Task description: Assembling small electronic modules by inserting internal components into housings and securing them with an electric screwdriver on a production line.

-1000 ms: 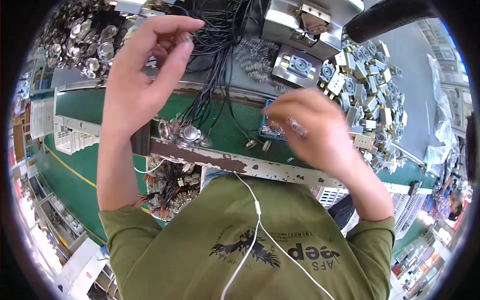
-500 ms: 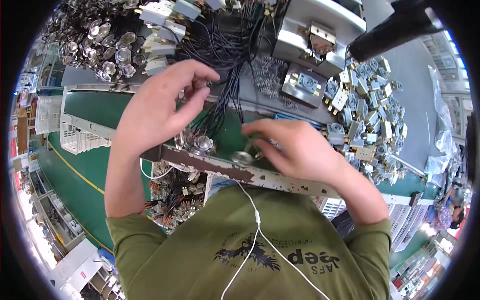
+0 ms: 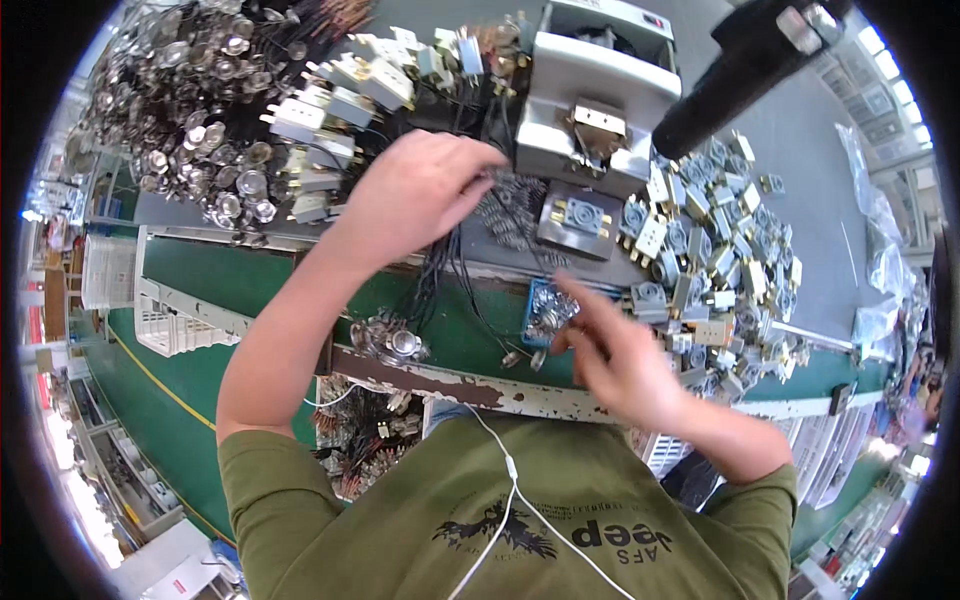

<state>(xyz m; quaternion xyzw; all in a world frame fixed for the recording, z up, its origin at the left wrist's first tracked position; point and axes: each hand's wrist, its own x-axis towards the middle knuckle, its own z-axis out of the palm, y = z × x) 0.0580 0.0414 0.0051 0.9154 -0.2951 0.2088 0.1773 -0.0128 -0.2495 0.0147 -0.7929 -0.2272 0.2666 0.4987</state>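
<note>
Workshop, grey tabletop (image 3: 820,235), edges warped by the fisheye; a person (image 3: 912,415) at the right rim is too small to make out. Left hand (image 3: 415,195) is over the black cables (image 3: 440,270), near the coil springs (image 3: 507,218); thumb and index tips close to each other, can't tell if they pinch anything, other fingers hidden. Right hand (image 3: 625,365) motion-blurred, index and thumb apart, at the blue tray (image 3: 527,318). Small metal parts (image 3: 550,308) sit in that tray, individual shapes unclear. Cables partly covered by left hand and forearm. Grey machine (image 3: 605,90) cut off at top edge. Grey-and-white socket units (image 3: 715,250) heaped on the right, overlapping. Parts under the table (image 3: 370,430) half hidden by its chipped edge.
</note>
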